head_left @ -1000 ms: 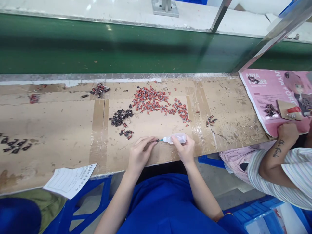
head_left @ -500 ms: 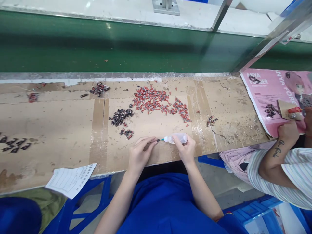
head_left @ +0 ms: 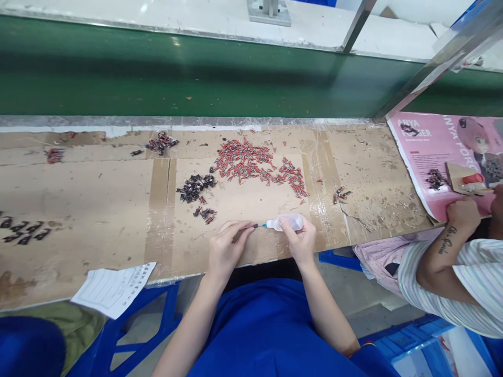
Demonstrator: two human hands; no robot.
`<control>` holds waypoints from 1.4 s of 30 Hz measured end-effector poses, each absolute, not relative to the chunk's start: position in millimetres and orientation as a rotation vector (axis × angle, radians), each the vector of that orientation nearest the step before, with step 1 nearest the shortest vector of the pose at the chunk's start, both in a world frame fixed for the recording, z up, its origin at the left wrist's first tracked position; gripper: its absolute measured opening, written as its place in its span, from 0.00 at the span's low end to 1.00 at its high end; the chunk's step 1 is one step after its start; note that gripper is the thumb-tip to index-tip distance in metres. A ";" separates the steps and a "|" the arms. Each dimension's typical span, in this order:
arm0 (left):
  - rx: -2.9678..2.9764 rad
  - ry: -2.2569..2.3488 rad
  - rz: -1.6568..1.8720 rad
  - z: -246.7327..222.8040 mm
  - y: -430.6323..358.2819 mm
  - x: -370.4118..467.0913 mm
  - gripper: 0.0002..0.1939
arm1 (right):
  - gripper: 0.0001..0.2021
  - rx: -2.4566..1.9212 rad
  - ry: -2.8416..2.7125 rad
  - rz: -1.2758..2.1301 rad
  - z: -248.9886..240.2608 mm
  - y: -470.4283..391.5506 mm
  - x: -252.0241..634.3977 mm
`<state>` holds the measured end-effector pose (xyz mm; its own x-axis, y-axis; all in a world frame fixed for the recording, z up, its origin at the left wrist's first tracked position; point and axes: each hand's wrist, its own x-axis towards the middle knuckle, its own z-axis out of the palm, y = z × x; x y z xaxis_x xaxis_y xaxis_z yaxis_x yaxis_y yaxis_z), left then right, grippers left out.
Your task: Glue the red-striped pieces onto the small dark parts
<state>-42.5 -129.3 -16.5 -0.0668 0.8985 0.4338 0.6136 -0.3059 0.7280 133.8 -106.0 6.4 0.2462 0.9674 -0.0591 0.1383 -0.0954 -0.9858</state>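
My left hand (head_left: 229, 244) pinches a small black part (head_left: 255, 225) between thumb and fingers, just above the cardboard near the table's front edge. My right hand (head_left: 301, 240) is closed around a clear squeeze bottle (head_left: 278, 223), which lies sideways with its thin blue needle tip (head_left: 264, 225) pointing left. The tip is at the black part; whether it touches or goes in is too small to tell. Beyond my hands lies a wide spread of small red-and-black parts (head_left: 245, 161). A pile of black parts (head_left: 192, 188) sits to the left, with a few red-and-black pieces (head_left: 205, 214) below it.
Cardboard (head_left: 110, 209) covers the table, with a green belt (head_left: 176, 73) behind it. Smaller clusters (head_left: 162, 142) and black pieces (head_left: 23, 231) lie leftward. A paper sheet (head_left: 116, 290) overhangs the front edge. At right, a co-worker's arm (head_left: 444, 256) rests by a pink poster (head_left: 422, 157).
My hands keep nearly the same pose, with the bottle tip at the black part. At the right, the co-worker's red object and farther hand have shifted slightly.
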 end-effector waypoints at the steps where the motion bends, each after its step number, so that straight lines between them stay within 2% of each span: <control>1: 1.906 1.621 1.311 -17.0 -129.0 -42.9 0.04 | 0.11 -1.462 -1.059 1.007 5.1 -105.6 135.3; 5: 1.908 1.596 1.279 -21.0 -127.0 -45.7 0.05 | 0.14 -1.338 -0.962 1.007 0.6 -102.2 136.8; 10: 1.912 1.644 1.242 -27.3 -124.9 -50.3 0.07 | 0.20 -1.216 -1.162 1.020 -0.5 -95.0 120.5; 15: 1.891 1.665 1.238 -28.2 -123.9 -51.7 0.06 | 0.18 -1.311 -1.351 1.015 -4.2 -87.9 109.9; 22: 1.742 1.542 1.264 -22.0 -126.5 -54.8 0.07 | 0.16 -1.402 -1.678 0.813 -4.7 -81.5 107.5; 28: 1.624 1.509 1.314 -20.4 -131.3 -57.7 0.06 | 0.25 -1.381 -1.742 0.765 -0.3 -87.6 127.3; 33: 1.426 1.552 1.354 -21.7 -133.0 -56.3 0.07 | 0.11 -1.661 -1.406 0.568 1.9 -89.1 172.8; 42: 1.403 1.533 1.370 -9.8 -139.4 -47.6 0.06 | 0.07 -1.836 -1.449 0.421 -2.5 -65.9 173.9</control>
<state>-47.6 -139.4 -9.8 -0.2244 0.9572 0.1829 0.2889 -0.1139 0.9505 173.9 -65.9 -2.5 0.3060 0.9335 0.1868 0.6885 -0.0815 -0.7207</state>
